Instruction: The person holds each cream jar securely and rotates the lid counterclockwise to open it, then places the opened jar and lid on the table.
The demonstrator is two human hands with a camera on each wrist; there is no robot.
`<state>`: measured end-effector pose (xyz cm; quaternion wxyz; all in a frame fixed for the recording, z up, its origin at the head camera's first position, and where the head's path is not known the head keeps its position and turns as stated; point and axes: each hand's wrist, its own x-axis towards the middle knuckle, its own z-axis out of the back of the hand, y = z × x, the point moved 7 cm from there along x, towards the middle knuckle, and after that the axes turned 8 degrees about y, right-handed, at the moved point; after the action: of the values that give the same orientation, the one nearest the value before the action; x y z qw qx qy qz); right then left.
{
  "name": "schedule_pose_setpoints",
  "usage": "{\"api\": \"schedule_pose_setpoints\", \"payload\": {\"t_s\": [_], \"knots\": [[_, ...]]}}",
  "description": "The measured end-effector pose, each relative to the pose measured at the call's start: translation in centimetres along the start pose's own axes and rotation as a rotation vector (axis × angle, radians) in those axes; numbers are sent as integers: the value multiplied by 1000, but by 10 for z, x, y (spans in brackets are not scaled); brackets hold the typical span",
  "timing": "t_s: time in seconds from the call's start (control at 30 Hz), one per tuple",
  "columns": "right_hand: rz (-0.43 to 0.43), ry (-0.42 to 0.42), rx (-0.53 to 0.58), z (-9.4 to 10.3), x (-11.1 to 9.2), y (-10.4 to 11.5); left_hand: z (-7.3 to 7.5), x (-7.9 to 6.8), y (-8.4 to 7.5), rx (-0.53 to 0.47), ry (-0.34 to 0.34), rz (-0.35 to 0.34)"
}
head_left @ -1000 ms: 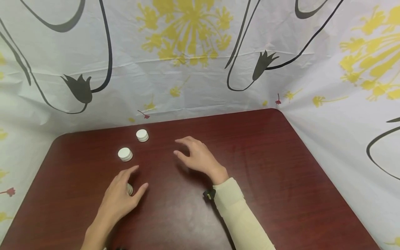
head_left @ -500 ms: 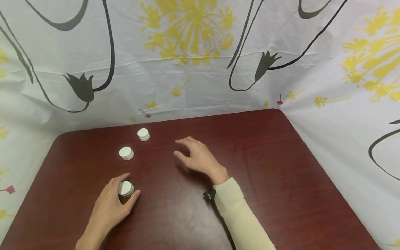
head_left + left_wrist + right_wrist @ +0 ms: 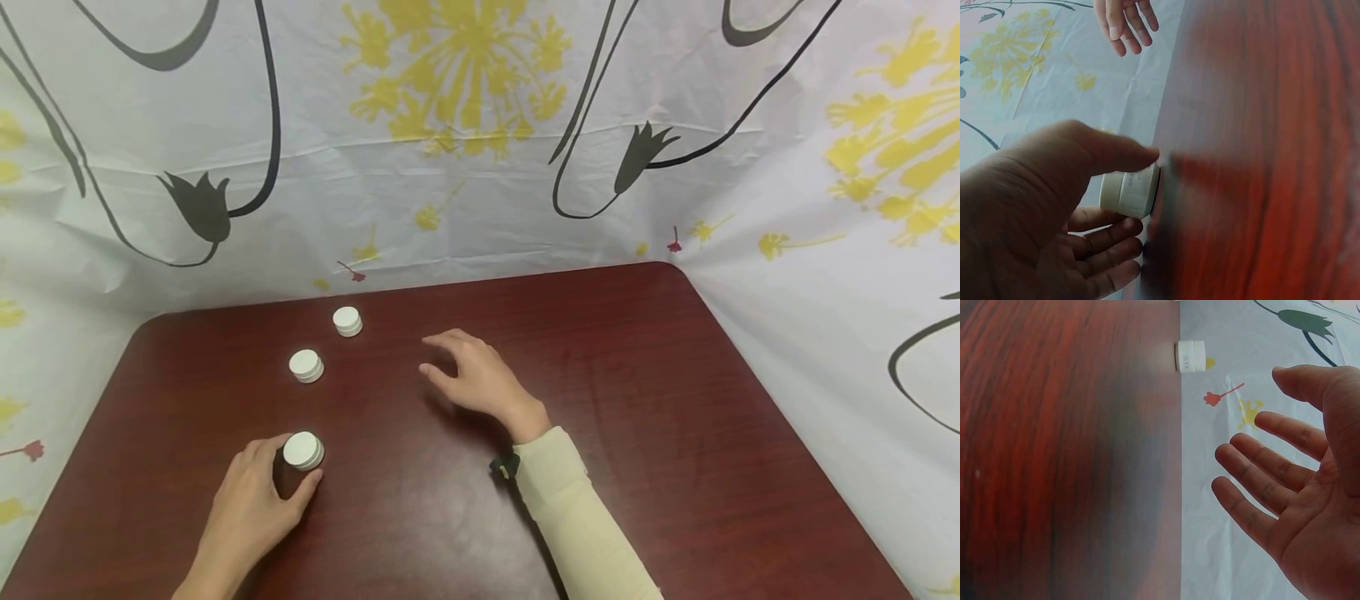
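Observation:
A small round white jar stands upright on the dark red tabletop, nearest to me of three. My left hand holds it at its sides, thumb on the near side and index finger at the back left. In the left wrist view the jar sits between the thumb and index finger, with its base at the table; the other fingers are loosely bent beside it. My right hand hovers over the middle of the table, fingers spread and relaxed, holding nothing. The right wrist view shows that palm with nothing in it.
Two similar white lidded jars stand farther back: one in the middle and one near the back edge. A patterned white cloth hangs behind the table and along its sides. A dark band circles my right wrist.
My left hand has moved left and toward me, uncovering the near jar, which now lies between thumb and index finger. The right hand has stayed in place. The head view has shifted slightly.

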<state>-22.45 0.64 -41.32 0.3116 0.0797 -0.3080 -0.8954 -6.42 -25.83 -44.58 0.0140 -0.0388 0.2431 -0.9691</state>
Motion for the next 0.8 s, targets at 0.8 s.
{"api": "schedule_pose_setpoints", "payload": {"t_s": [0.8], "knots": [[-19, 19, 8, 1, -3, 0, -1, 21, -4, -1, 6, -84]]}}
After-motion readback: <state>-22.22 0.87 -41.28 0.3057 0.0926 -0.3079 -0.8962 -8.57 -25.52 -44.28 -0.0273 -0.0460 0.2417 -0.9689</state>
